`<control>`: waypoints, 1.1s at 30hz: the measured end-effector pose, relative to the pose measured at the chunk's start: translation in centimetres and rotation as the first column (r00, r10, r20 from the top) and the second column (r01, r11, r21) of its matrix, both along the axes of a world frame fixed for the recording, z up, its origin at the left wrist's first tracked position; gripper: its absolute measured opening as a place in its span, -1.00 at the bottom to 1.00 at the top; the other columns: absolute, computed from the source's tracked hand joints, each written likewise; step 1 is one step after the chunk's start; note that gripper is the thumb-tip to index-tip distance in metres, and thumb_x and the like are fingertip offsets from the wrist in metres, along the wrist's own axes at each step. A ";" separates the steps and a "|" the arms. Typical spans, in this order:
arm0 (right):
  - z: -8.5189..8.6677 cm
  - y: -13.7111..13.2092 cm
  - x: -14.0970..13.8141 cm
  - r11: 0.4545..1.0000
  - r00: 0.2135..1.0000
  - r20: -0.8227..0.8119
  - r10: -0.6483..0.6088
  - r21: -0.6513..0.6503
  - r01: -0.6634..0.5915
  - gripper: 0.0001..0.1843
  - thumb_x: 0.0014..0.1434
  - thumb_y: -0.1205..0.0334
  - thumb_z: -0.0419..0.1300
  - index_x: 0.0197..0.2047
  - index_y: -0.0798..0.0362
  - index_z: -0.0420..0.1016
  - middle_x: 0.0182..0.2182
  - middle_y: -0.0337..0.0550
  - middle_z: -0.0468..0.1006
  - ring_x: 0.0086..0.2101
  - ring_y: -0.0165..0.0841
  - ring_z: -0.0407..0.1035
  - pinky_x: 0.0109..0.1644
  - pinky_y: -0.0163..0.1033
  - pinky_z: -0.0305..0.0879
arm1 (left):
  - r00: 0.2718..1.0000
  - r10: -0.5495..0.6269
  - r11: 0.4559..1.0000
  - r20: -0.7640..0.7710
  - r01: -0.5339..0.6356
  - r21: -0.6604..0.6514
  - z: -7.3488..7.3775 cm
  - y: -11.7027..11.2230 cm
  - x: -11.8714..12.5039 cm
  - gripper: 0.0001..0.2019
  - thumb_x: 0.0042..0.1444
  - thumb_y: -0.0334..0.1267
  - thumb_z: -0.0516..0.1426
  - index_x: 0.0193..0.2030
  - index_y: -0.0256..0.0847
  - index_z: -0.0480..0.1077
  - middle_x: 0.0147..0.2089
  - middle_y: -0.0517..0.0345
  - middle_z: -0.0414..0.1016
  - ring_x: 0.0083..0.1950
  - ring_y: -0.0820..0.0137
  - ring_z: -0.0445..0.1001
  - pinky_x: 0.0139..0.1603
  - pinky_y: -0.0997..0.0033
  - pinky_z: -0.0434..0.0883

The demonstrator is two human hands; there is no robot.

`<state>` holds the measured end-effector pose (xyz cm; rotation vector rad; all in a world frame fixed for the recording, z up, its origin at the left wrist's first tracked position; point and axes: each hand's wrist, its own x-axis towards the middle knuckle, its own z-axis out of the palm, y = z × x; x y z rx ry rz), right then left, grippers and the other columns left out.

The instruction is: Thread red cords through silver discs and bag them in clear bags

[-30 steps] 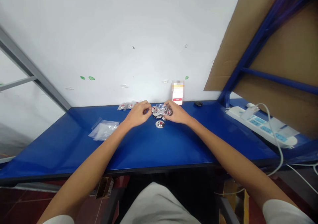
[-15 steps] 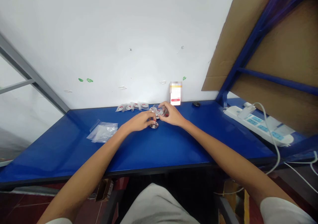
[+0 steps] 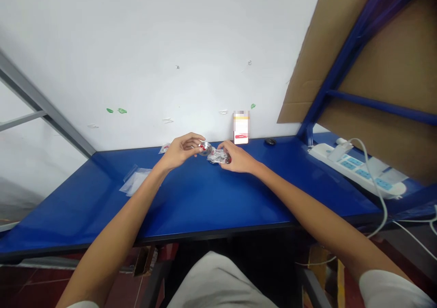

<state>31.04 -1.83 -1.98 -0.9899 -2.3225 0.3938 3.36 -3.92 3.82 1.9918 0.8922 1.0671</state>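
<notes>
My left hand [image 3: 179, 151] is raised a little above the blue table [image 3: 218, 198], its fingers pinched on a small round silver disc with a red mark [image 3: 205, 148]. My right hand [image 3: 237, 157] is closed on a small clear plastic bag [image 3: 216, 155] that holds more such discs, right beside the left hand's disc. Both hands meet near the back of the table, close to the white wall. A few bagged discs [image 3: 164, 148] lie behind my left hand, mostly hidden by it.
A pile of empty clear bags [image 3: 136, 180] lies at the left. A phone [image 3: 241, 127] leans on the wall, a small black object [image 3: 270, 141] beside it. A white power strip [image 3: 358, 171] with cables sits at the right under a blue shelf frame with cardboard [image 3: 375, 71].
My left hand has picked the silver disc up from the table and lifted it to the bag's mouth. My right hand has kept hold of the bag and shifted slightly.
</notes>
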 end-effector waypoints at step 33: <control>0.6 -1.1 -0.9 0.953 0.997 0.070 -0.019 0.302 -0.003 -0.35 0.15 0.26 0.35 0.28 -0.01 0.30 0.12 0.08 0.40 -0.13 -0.08 0.43 -0.10 -0.03 0.39 | 0.992 0.125 0.913 -0.008 -0.119 -0.389 -3.7 -1.3 4.8 -0.58 0.16 0.03 0.39 -0.01 -0.23 0.54 -0.50 0.16 0.59 -0.66 0.45 0.43 -0.70 0.55 0.21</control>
